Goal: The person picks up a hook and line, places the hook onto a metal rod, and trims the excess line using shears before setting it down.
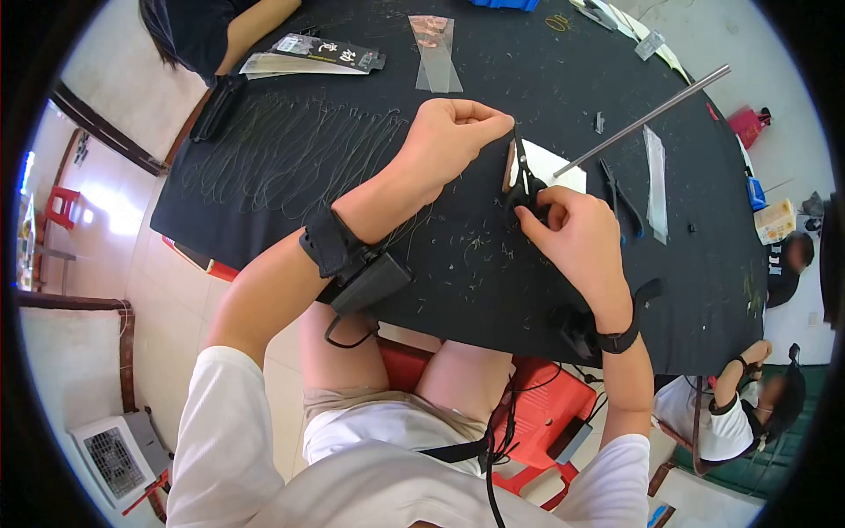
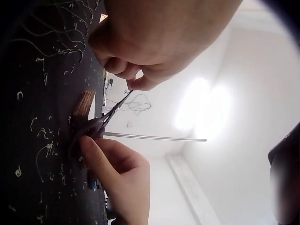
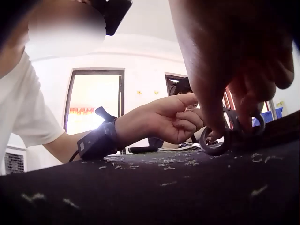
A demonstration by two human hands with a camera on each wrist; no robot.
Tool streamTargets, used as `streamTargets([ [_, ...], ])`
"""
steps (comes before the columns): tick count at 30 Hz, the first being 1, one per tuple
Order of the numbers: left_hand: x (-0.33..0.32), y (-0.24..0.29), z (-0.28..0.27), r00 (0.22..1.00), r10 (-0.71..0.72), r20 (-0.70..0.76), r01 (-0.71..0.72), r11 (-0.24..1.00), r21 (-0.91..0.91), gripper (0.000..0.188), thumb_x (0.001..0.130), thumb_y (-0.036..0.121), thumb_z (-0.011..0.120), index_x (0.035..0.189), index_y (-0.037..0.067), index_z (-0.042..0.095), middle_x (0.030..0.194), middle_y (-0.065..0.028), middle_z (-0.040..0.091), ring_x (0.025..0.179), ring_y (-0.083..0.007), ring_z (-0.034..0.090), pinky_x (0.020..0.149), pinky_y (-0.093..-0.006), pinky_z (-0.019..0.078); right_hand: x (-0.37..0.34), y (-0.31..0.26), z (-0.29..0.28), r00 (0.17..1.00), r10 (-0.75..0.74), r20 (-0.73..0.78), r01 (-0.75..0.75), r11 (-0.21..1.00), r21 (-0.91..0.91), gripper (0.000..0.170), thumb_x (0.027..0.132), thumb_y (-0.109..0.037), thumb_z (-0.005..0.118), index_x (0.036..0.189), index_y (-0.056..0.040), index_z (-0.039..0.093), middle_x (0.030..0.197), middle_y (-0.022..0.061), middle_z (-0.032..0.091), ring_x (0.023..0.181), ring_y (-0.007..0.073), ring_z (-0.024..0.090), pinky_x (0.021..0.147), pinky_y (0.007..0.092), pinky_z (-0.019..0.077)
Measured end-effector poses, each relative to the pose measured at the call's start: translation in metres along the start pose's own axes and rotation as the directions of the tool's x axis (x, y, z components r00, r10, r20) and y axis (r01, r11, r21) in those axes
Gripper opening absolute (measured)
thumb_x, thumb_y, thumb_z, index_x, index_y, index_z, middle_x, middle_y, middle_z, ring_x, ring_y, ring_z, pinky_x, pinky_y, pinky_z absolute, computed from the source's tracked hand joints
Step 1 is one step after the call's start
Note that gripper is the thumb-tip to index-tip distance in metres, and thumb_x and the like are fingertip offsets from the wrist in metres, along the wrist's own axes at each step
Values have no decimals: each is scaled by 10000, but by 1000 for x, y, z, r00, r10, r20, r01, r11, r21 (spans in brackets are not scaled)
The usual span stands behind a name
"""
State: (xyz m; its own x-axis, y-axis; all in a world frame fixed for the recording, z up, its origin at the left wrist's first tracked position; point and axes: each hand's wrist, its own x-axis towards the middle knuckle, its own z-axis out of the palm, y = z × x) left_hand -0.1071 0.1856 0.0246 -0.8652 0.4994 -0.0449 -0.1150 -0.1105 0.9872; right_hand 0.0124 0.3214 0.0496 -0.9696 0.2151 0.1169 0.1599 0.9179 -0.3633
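My right hand [image 1: 579,242] grips black scissors [image 1: 523,165] by the finger loops, with thumb and fingers through or around them. The narrow blades point away and up, nearly closed. At their tips my left hand [image 1: 449,141] pinches something tiny and thin between thumb and forefinger. In the left wrist view a small dark hooked end [image 2: 127,92] shows by these fingertips, like a fish hook on fishing line; most of it is hidden by the fingers. Many looped fishing lines [image 1: 290,154] lie spread on the black cloth left of my left forearm.
Beyond the scissors stands a white-topped block [image 1: 563,176] with a metal rod [image 1: 647,119] slanting up from it. Pliers [image 1: 621,201] and a clear strip [image 1: 656,185] lie to the right. Packets [image 1: 312,55] and a plastic sleeve [image 1: 437,62] lie farther back. Line clippings litter the cloth.
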Motion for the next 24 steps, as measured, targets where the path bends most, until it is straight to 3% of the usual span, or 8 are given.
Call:
streamTargets([
  [4,-1,5,-1,999,46,21,-45,998,-45,277,788,181,648,942,-45,607,579,55,450,459,-2,304,406,-181,194,5,18,2,998,26,-60,-15,986,166,282,665,-277,682,770,-18,642,454,26,438,405,129,439,434,264,337],
  [6,-2,6,0,999,48,13,-47,998,-37,273,792,184,646,940,-42,606,578,61,445,456,2,296,402,-179,185,6,25,0,999,35,19,-40,937,348,264,657,-264,677,761,-26,631,429,1,358,394,102,358,427,262,291],
  [10,-3,7,0,999,43,30,-42,999,-23,268,796,187,643,938,-38,608,578,64,445,452,5,292,399,-178,181,6,18,-4,992,121,40,-127,958,258,242,658,-259,673,715,-30,621,417,8,368,386,109,370,424,261,292],
  [12,-3,6,0,998,48,47,-47,999,-26,266,800,188,641,938,-37,608,577,67,445,450,7,294,396,-175,179,4,14,-5,995,99,4,-99,985,141,249,668,-267,672,661,-26,607,418,21,391,388,110,381,425,264,302],
  [16,-3,7,1,997,65,51,-65,998,-14,255,801,184,642,931,-34,612,575,67,447,447,8,299,393,-174,181,4,14,-1,996,77,35,-82,986,148,284,684,-288,664,597,-31,581,424,36,420,378,130,394,420,272,314],
  [19,-2,5,1,994,83,65,-83,997,-4,246,803,181,641,929,-29,617,574,66,451,445,9,302,392,-172,184,4,9,-3,996,72,56,-74,996,40,333,695,-328,651,564,-37,555,419,44,429,370,158,413,415,281,324],
  [24,-6,9,3,994,78,78,-79,997,19,244,809,179,633,939,-28,619,577,62,460,444,7,306,392,-169,189,3,9,-2,999,6,-52,-5,1000,22,381,699,-368,637,539,-38,532,408,58,420,364,179,432,408,287,323],
])
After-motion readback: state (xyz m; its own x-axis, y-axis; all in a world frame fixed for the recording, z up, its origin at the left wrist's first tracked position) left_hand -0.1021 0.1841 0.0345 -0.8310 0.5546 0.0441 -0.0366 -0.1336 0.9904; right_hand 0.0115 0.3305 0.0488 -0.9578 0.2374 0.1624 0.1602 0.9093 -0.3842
